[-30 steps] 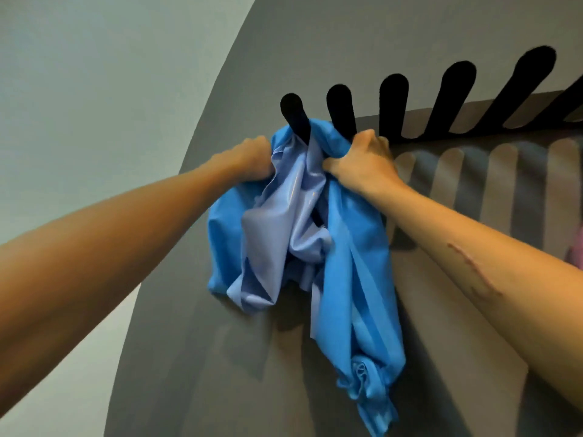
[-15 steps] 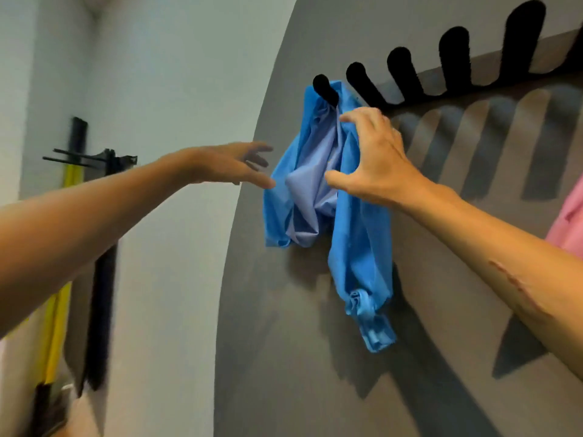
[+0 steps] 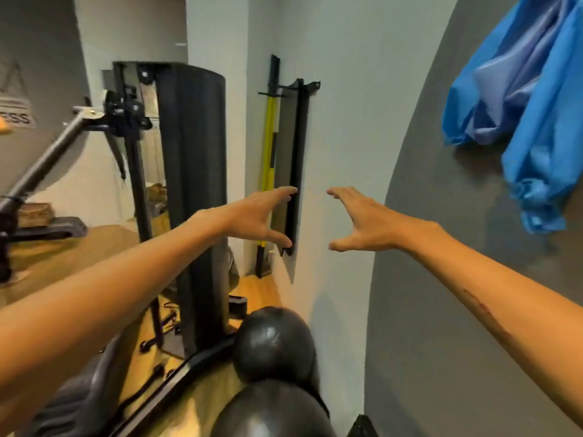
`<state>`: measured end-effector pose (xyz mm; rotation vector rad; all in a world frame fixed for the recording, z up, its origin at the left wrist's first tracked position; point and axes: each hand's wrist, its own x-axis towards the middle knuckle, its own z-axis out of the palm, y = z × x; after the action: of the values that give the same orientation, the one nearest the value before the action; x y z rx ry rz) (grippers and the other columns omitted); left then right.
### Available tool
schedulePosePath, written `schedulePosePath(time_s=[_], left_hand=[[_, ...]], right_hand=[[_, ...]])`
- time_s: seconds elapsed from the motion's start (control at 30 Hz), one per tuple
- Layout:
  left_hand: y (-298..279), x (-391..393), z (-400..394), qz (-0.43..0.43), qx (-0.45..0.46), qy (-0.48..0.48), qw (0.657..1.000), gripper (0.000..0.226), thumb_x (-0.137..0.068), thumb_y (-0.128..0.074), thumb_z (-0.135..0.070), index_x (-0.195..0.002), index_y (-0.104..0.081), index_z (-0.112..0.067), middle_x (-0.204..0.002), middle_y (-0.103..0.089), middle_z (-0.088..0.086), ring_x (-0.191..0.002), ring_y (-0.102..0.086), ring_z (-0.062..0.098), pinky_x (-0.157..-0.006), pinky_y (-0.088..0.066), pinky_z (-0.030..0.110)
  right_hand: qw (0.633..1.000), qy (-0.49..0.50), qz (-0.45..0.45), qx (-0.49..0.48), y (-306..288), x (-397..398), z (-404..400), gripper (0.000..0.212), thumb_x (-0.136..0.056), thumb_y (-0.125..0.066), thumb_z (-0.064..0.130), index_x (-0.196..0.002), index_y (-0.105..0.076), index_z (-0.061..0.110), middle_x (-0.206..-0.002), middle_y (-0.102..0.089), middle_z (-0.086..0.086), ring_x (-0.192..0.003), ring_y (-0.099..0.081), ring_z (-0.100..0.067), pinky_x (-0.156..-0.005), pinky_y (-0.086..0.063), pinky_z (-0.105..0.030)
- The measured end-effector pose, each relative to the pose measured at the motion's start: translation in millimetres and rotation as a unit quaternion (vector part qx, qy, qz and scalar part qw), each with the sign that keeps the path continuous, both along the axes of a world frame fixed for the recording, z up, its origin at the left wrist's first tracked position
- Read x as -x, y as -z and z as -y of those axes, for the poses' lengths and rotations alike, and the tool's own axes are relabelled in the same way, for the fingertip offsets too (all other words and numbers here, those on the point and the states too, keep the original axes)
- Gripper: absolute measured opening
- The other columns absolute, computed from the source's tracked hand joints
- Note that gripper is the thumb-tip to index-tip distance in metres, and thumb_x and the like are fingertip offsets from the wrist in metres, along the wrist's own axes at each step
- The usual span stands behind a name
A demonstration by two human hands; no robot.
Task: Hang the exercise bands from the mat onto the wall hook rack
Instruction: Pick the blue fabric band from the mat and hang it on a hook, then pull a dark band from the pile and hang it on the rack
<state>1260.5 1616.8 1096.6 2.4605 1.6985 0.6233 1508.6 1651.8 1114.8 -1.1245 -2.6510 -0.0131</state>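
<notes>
I have both hands empty: my left hand (image 3: 255,219) and right hand (image 3: 359,220) hover side by side with fingers spread and relaxed, well clear of the wall. The blue bands (image 3: 523,102) hang bunched against the grey wall panel (image 3: 457,279) at its upper right edge, draped from above; the hooks themselves are out of view. I judge this bundle hung, so nothing needs holding.

Bands (image 3: 523,99) hang on the wall, up right of both hands (image 3: 315,217)
</notes>
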Motion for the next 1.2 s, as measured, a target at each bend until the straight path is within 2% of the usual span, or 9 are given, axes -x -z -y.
schedulePosePath(time_s=[0.17, 0.37, 0.5, 0.57, 0.63, 0.83, 0.97, 1.07, 1.2], left_hand=[[100.5, 95.3, 97.3, 0.057, 0.08, -0.112, 0.989, 0.091, -0.077, -0.076, -0.043, -0.148, -0.022, -0.025, -0.129, -0.055, 0.002, -0.113, -0.055, 0.015, -0.09, -0.047, 0.027], [221.9, 198.7, 275.8, 0.082, 0.162, -0.264, 0.947, 0.089, -0.073, -0.079, -0.044, -0.144, -0.033, -0.017, -0.124, -0.059, 0.006, -0.108, -0.058, 0.018, -0.095, -0.049, 0.036], [271.2, 243.7, 422.4, 0.144, 0.192, -0.379, 0.894, 0.087, -0.075, -0.08, -0.037, -0.144, -0.034, -0.012, -0.124, -0.059, 0.009, -0.101, -0.057, 0.014, -0.089, -0.045, 0.024], [287.8, 258.7, 486.1, 0.15, 0.204, -0.419, 0.872, 0.086, -0.076, -0.078, -0.038, -0.145, -0.033, -0.013, -0.127, -0.056, 0.008, -0.105, -0.057, 0.018, -0.091, -0.046, 0.027], [299.6, 270.1, 541.8, 0.155, 0.221, -0.455, 0.849, 0.086, -0.078, -0.075, -0.041, -0.146, -0.031, -0.014, -0.13, -0.054, 0.007, -0.11, -0.055, 0.021, -0.094, -0.045, 0.032], [324.8, 294.6, 666.8, 0.172, 0.183, -0.581, 0.774, 0.089, -0.073, -0.069, -0.062, -0.145, -0.032, -0.026, -0.132, -0.054, 0.001, -0.115, -0.054, 0.021, -0.097, -0.045, 0.044], [332.6, 297.5, 720.2, 0.205, 0.147, -0.625, 0.739, 0.085, -0.077, -0.075, -0.044, -0.146, -0.031, -0.024, -0.129, -0.049, -0.003, -0.108, -0.049, 0.01, -0.091, -0.042, 0.025], [341.9, 309.6, 755.0, 0.225, 0.152, -0.669, 0.691, 0.084, -0.078, -0.075, -0.046, -0.146, -0.03, -0.025, -0.136, -0.048, -0.003, -0.112, -0.049, 0.01, -0.093, -0.041, 0.026], [352.8, 342.0, 779.7, 0.23, 0.134, -0.725, 0.635, 0.081, -0.079, -0.075, -0.042, -0.145, -0.033, -0.022, -0.13, -0.048, -0.006, -0.108, -0.048, 0.006, -0.09, -0.037, 0.019]], right_hand=[[0.982, -0.101, 0.069, 0.142, 104.5, 123.6, 39.9, 0.109, -0.076, -0.078, 0.047, -0.155, -0.01, 0.018, -0.161, -0.023, -0.005, -0.145, -0.028, -0.023, -0.114, -0.028, -0.036], [0.925, -0.284, 0.126, 0.219, 216.0, 269.0, 153.4, 0.098, -0.08, -0.076, 0.042, -0.155, -0.016, 0.018, -0.155, -0.034, -0.006, -0.14, -0.037, -0.022, -0.111, -0.032, -0.031], [0.861, -0.393, 0.172, 0.271, 279.8, 345.0, 246.9, 0.098, -0.081, -0.074, 0.046, -0.155, -0.015, 0.019, -0.158, -0.03, -0.004, -0.143, -0.033, -0.02, -0.115, -0.032, -0.036], [0.831, -0.438, 0.182, 0.292, 303.2, 377.4, 290.6, 0.094, -0.084, -0.071, 0.046, -0.155, -0.014, 0.021, -0.159, -0.026, 0.0, -0.144, -0.029, -0.017, -0.116, -0.028, -0.032], [0.809, -0.474, 0.181, 0.297, 319.9, 407.6, 330.9, 0.09, -0.086, -0.069, 0.045, -0.155, -0.016, 0.02, -0.16, -0.025, 0.002, -0.145, -0.027, -0.016, -0.115, -0.024, -0.028], [0.751, -0.556, 0.186, 0.303, 339.4, 498.2, 427.3, 0.087, -0.088, -0.067, 0.045, -0.155, -0.017, 0.02, -0.161, -0.023, 0.001, -0.147, -0.023, -0.018, -0.117, -0.026, -0.035], [0.719, -0.596, 0.198, 0.298, 342.6, 560.0, 480.6, 0.089, -0.087, -0.068, 0.042, -0.155, -0.016, 0.02, -0.161, -0.022, -0.003, -0.147, -0.023, -0.021, -0.117, -0.027, -0.039], [0.695, -0.629, 0.204, 0.283, 345.2, 609.7, 515.7, 0.089, -0.087, -0.069, 0.041, -0.155, -0.016, 0.018, -0.16, -0.023, -0.003, -0.146, -0.024, -0.02, -0.113, -0.027, -0.031], [0.657, -0.666, 0.236, 0.264, 354.1, 683.3, 556.4, 0.089, -0.088, -0.068, 0.043, -0.155, -0.015, 0.018, -0.16, -0.024, -0.001, -0.146, -0.025, -0.018, -0.114, -0.027, -0.033]])
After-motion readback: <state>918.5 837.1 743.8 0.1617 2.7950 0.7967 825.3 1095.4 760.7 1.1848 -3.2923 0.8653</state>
